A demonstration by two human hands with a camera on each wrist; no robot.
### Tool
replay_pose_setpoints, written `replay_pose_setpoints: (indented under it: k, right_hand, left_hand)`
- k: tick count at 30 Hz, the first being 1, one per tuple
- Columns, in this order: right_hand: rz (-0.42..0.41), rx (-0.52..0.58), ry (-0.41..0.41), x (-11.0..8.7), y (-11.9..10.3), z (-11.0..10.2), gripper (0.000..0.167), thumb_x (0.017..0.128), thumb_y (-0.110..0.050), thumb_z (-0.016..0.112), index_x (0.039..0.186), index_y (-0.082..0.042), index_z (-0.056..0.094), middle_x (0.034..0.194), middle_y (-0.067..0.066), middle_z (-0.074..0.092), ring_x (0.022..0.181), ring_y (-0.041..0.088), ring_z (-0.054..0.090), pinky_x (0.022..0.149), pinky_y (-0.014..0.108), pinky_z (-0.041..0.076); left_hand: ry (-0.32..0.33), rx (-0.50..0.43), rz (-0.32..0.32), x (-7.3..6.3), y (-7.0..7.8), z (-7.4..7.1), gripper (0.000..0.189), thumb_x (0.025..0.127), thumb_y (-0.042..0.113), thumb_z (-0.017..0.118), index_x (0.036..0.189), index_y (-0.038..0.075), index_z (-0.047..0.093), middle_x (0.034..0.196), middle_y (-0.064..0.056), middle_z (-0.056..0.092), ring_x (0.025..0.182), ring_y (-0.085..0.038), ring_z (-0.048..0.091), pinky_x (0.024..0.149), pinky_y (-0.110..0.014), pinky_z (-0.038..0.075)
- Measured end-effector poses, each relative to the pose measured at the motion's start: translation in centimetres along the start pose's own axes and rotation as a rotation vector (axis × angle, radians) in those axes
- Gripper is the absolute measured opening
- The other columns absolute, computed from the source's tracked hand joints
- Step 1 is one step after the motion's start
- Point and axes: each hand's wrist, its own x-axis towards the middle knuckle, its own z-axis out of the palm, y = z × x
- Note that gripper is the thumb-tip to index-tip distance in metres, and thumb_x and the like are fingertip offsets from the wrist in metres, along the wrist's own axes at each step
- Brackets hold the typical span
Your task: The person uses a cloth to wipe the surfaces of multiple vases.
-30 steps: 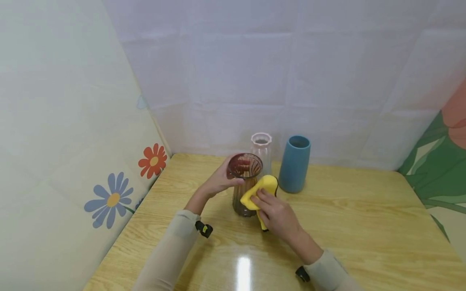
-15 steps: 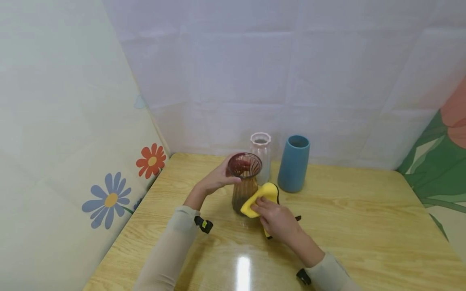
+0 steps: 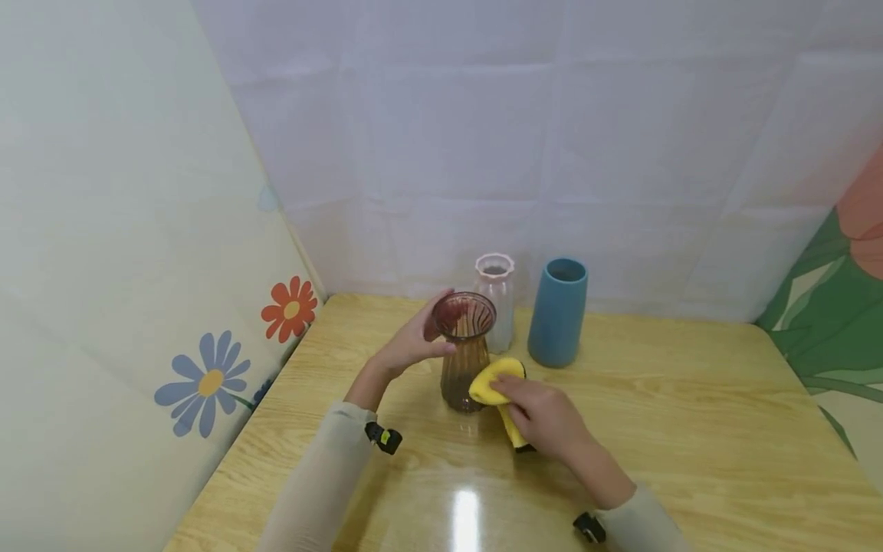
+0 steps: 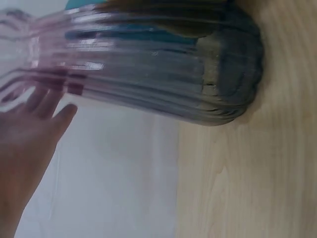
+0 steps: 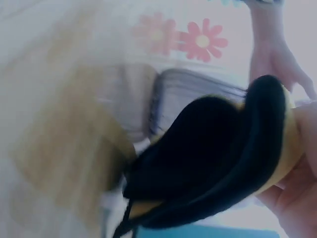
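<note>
Ribbed purple-brown glass vase (image 3: pixel 461 377) is standing upright on the wood-grain surface (image 3: pixel 690 414); my left hand (image 3: pixel 411 342) is curling fingers around its neck, my right hand (image 3: pixel 549 416) pinching a yellow, black-backed cloth (image 3: pixel 490 383) beside its base.

- Type of place: a cloth-screened corner with a table (image 3: pixel 690 406), resembling a small staged set; home, studio or lab cannot be determined.
- Rear: plain pale sheet (image 3: pixel 448 138), creased along fold lines.
- Left: off-white hanging (image 3: pixel 103 215), printed red flower (image 3: pixel 291 310) and blue flower (image 3: pixel 203 383).
- Right: printed hanging (image 3: pixel 862 422), large green leaves (image 3: pixel 828 314).
- Table top: wood-grain, glossy.
- Domestic ware thereon: ribbed glass vase (image 3: pixel 464 369), pale vase (image 3: pixel 505 314), blue vase (image 3: pixel 557 322).
</note>
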Motion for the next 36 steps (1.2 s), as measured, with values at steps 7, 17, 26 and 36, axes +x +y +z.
replay_pose_setpoints:
  k: [7,17,26,36]
  right_hand:
    - [0.033,0.044,0.221,0.3,1.6,-2.7,0.042,0.079,0.004,0.075,0.120,-0.004,0.074,0.118,0.014,0.073,0.101,0.032,0.073,0.079,0.045,0.060]
    - [0.041,0.069,0.364,1.8,2.0,-4.4,0.040,0.083,0.003,0.069,0.122,-0.006,0.073,0.123,0.012,0.072,0.103,0.032,0.072,0.081,0.042,0.059]
    - [-0.024,0.053,0.393,3.1,1.9,-4.1,0.036,0.087,-0.004,0.064,0.122,-0.005,0.074,0.122,0.013,0.072,0.106,0.032,0.072,0.087,0.041,0.059]
    - [-0.089,0.041,0.347,3.5,1.2,-3.1,0.038,0.085,0.002,0.064,0.122,-0.002,0.072,0.123,0.015,0.071,0.107,0.033,0.071,0.084,0.044,0.060]
  left_hand:
    - [0.214,0.100,0.043,-1.1,0.4,2.1,0.132,0.071,0.060,0.084,0.162,0.004,0.006,0.162,-0.022,0.029,0.145,-0.040,0.036,0.120,-0.051,0.028]
    - [0.402,0.154,-0.001,-0.6,1.0,4.9,0.113,0.081,0.022,0.087,0.161,0.003,0.008,0.153,-0.024,0.040,0.139,-0.038,0.045,0.118,-0.047,0.035]
    - [0.444,0.196,0.022,-0.4,1.0,5.2,0.097,0.082,0.013,0.086,0.155,0.005,0.023,0.146,-0.020,0.049,0.133,-0.035,0.052,0.114,-0.046,0.041]
    - [0.296,0.155,0.071,-0.3,0.8,3.6,0.089,0.086,0.004,0.080,0.155,0.002,0.025,0.149,-0.023,0.049,0.131,-0.041,0.053,0.109,-0.054,0.044]
